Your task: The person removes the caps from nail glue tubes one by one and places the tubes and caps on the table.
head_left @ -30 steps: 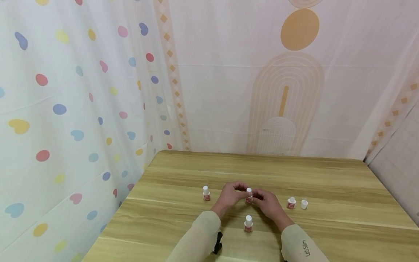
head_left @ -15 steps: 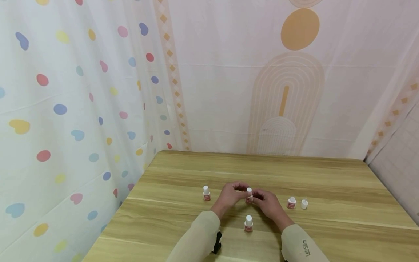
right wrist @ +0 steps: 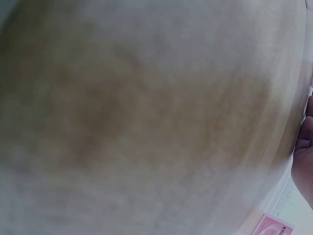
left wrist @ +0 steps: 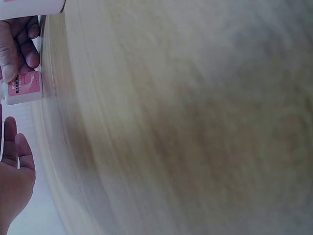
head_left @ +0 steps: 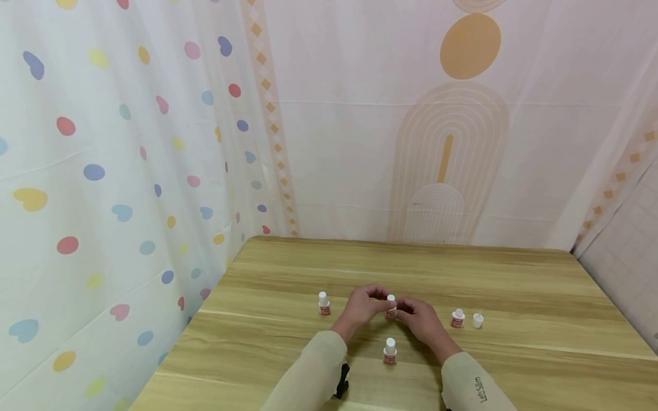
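Note:
Near the middle of the table, a small white bottle with a pinkish-red label stands upright between both hands. My left hand pinches its white cap, thumb across the near side. From the other side, my right hand grips the labelled body low down. The left wrist view catches that label at its left edge, with the right thumb on the bottle and the left hand below. In the right wrist view, only part of my right hand shows at the edge.
Matching capped bottles stand to the left and in front, between the forearms. At right is an uncapped bottle; its cap lies upturned beside it, stem upward. Patterned curtains hang behind the wooden table.

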{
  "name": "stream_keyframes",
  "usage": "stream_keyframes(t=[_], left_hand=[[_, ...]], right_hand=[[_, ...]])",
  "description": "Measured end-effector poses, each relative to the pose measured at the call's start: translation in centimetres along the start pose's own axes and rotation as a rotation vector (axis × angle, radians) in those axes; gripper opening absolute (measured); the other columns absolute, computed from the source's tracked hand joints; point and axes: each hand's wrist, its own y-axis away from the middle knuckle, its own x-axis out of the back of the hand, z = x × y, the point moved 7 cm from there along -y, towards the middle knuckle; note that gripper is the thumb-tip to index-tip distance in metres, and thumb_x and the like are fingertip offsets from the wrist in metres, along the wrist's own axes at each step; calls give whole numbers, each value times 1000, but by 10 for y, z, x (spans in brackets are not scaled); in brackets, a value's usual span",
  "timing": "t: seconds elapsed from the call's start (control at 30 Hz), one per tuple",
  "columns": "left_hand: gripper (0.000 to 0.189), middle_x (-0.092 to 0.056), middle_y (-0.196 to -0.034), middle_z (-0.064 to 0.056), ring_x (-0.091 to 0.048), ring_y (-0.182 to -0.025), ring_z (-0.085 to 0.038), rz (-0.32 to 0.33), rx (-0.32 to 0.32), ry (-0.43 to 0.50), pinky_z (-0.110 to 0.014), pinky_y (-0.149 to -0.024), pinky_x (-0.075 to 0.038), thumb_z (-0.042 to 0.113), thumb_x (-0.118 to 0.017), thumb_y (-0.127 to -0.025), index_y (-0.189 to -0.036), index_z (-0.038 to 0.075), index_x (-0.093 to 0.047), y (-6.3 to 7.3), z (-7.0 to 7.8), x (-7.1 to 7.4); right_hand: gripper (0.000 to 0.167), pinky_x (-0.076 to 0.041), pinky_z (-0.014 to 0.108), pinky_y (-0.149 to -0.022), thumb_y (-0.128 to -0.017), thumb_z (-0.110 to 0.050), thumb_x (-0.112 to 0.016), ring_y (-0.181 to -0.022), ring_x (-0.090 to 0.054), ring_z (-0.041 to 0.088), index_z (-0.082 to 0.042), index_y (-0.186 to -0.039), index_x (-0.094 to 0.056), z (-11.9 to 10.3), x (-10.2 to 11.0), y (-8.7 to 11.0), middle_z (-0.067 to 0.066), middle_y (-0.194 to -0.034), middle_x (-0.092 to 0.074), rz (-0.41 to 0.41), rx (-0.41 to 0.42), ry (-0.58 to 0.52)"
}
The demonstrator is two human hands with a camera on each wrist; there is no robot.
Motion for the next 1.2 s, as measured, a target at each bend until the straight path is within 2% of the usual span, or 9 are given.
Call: stream_keyframes(t=[0.3, 0.6, 0.9, 1.2], left_hand=[[21, -66, -98, 4, -58, -94, -12, -19, -4, 4, -31, -80, -47, 19, -78, -87, -106, 12, -73, 0, 0, 0], [17, -68, -98, 4, -59, -97, -13, -21, 22, -10, -34, -82, -47, 22, -79, -86, -100, 14, -75, 0, -1, 0], [14, -66, -95, 3, -58, -91, -12, -16, 0, -9, -30, -78, -46, 18, -79, -87, -95, 11, -72, 0, 1, 0], [17, -65, -95, 4, -57, -92, -11, -18, -8, -16, -30, -79, -47, 18, -79, -86, -100, 12, -72, -1, 1, 0]], right_hand=[[13, -46, 48, -96, -94, -15, -70, -107, -63, 23, -15, -106, -75, -1, 1, 1, -1, -105, -71, 1, -4, 2], [14, -46, 49, -96, -93, -17, -71, -108, -63, 25, -14, -106, -75, 0, 1, 2, 0, -106, -71, 2, -1, 9], [14, -46, 48, -96, -93, -16, -70, -108, -63, 25, -13, -106, -75, 1, 0, 1, 0, -105, -72, 5, -3, -3], [13, -47, 48, -95, -93, -15, -70, -107, -63, 24, -13, -106, -75, 0, 1, 1, 0, -104, -72, 10, 4, 9]])
